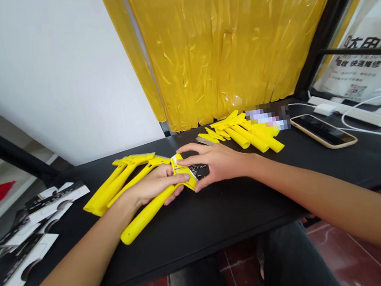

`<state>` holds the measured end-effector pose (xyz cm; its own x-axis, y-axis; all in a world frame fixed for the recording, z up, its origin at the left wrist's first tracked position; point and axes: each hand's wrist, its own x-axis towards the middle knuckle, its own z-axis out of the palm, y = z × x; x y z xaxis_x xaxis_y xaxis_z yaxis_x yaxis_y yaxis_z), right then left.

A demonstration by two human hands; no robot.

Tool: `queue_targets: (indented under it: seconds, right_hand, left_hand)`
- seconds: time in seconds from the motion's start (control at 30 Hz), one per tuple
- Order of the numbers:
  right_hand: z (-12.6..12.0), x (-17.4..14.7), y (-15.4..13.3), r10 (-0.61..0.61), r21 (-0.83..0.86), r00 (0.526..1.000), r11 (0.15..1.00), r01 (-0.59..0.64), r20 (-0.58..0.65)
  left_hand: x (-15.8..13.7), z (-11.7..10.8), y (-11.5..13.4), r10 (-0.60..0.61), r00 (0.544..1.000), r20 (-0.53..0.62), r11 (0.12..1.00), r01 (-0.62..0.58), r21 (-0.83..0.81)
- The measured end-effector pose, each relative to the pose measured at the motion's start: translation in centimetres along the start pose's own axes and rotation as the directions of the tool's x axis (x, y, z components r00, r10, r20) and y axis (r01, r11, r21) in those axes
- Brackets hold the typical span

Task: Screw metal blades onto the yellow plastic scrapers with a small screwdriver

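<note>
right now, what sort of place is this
Likely a small assembly or packing workspace: a black table bears piles of yellow tools and some printed cards, with yellow plastic sheeting hanging behind.

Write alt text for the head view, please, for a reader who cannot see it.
The left hand holds a yellow-handled tool over a black table, while the right hand, fingers spread, is at its far end. Similar yellow tools lie to the left, more yellow pieces to the right, and a phone farther right near a white power strip.
</note>
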<state>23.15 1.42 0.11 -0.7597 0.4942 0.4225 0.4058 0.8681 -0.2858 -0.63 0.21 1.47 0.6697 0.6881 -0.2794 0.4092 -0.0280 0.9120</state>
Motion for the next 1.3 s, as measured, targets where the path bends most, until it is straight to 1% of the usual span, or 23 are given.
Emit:
queue_targets:
  seconds: [0.13, 0.27, 0.33, 0.4, 0.47, 0.53, 0.6, 0.67, 0.73, 0.8, 0.93, 1.17, 1.23, 1.3]
  right_hand:
    - [0.2, 0.0, 0.0, 0.011, -0.022, 1.0, 1.0, -0.011, 0.014]
    - [0.4, 0.0, 0.1, 0.01, 0.008, 1.0, 1.0, -0.01, 0.025]
    - [0.4, 0.1, 0.1, 0.008, 0.049, 1.0, 0.999, -0.008, 0.019]
    - [0.3, 0.2, 0.0, 0.022, 0.139, 1.0, 0.99, -0.021, -0.009]
    - [0.3, 0.5, 0.0, 0.103, 0.275, 0.994, 0.957, -0.089, -0.04]
    - [0.2, 0.6, 0.1, 0.243, 0.404, 0.969, 0.891, -0.207, -0.039]
    - [0.4, 0.8, 0.3, 0.356, 0.489, 0.934, 0.816, -0.309, -0.004]
    - [0.6, 0.8, 0.4, 0.393, 0.538, 0.919, 0.765, -0.353, 0.043]
    - [0.8, 0.8, 0.5, 0.378, 0.584, 0.922, 0.732, -0.35, 0.079]
    - [1.1, 0.8, 0.4, 0.371, 0.628, 0.925, 0.702, -0.337, 0.082]
    - [1.3, 0.9, 0.1, 0.404, 0.673, 0.911, 0.653, -0.348, 0.08]
    - [1.6, 1.1, -0.3, 0.448, 0.695, 0.889, 0.609, -0.382, 0.096]
    - [1.7, 1.2, -0.3, 0.446, 0.705, 0.891, 0.606, -0.369, 0.083]
    - [1.4, 1.1, 0.0, 0.451, 0.694, 0.892, 0.63, -0.348, 0.038]
  left_hand:
    - [0.0, 0.2, 0.2, -0.024, 1.0, -0.017, 1.0, 0.024, 0.002]
    - [0.1, 0.2, 0.0, -0.017, 1.0, 0.02, 1.0, 0.017, 0.001]
    - [0.1, 0.1, -0.1, -0.01, 0.999, 0.032, 1.0, 0.009, 0.004]
    - [0.1, 0.1, 0.0, 0.002, 1.0, 0.024, 1.0, -0.002, -0.005]
    - [0.1, 0.3, 0.1, 0.01, 1.0, 0.006, 1.0, -0.01, -0.017]
    - [0.1, 0.4, 0.1, 0.01, 1.0, -0.013, 1.0, -0.01, -0.023]
    - [0.2, 0.6, 0.1, 0.009, 1.0, -0.03, 1.0, -0.009, -0.017]
    - [0.2, 0.7, 0.1, 0.029, 0.999, -0.042, 1.0, -0.028, 0.007]
    - [0.2, 0.7, 0.2, 0.061, 0.998, -0.034, 0.997, -0.06, 0.045]
    - [0.1, 0.7, 0.3, 0.087, 0.996, -0.018, 0.993, -0.086, 0.079]
    - [-0.1, 0.7, 0.6, 0.098, 0.995, 0.001, 0.99, -0.098, 0.102]
    - [-0.2, 0.7, 0.7, 0.091, 0.996, 0.009, 0.989, -0.091, 0.12]
    - [-0.1, 0.7, 0.6, 0.077, 0.997, -0.011, 0.991, -0.076, 0.11]
    - [0.1, 0.6, 0.4, 0.062, 0.996, -0.062, 0.995, -0.057, 0.08]
